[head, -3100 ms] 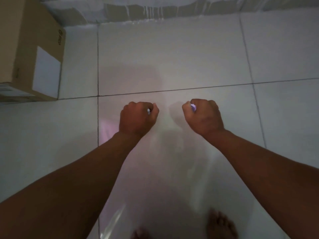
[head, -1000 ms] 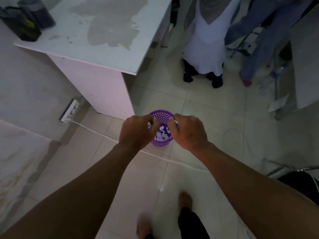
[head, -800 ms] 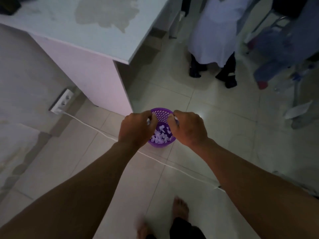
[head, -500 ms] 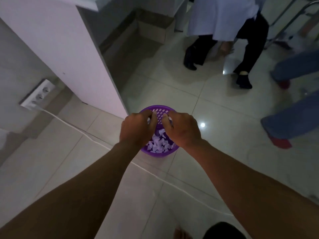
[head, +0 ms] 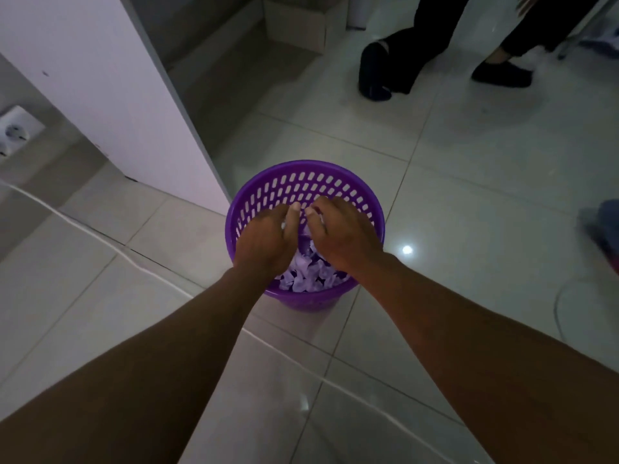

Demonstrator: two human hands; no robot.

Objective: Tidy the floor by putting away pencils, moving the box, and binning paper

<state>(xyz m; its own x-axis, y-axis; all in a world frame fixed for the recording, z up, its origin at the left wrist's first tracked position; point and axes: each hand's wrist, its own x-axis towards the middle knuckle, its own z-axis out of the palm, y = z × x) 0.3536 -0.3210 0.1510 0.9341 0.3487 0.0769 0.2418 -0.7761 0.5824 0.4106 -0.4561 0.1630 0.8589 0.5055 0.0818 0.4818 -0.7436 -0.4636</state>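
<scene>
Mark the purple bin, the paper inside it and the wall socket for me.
purple bin (head: 303, 182), head view, far inner wall.
paper (head: 306, 276), head view, heap's near part.
wall socket (head: 15, 132), head view, its faceplate.

A glossy pale tiled floor (head: 469, 202) is shown. A purple perforated bin (head: 313, 298) is stood on it at centre. A white cable (head: 100, 236) is laid across from 9 to 5 o'clock. A cardboard box (head: 296, 26) is set at 12 o'clock, and a white desk panel (head: 110, 95) is stood at 10 o'clock.
</scene>
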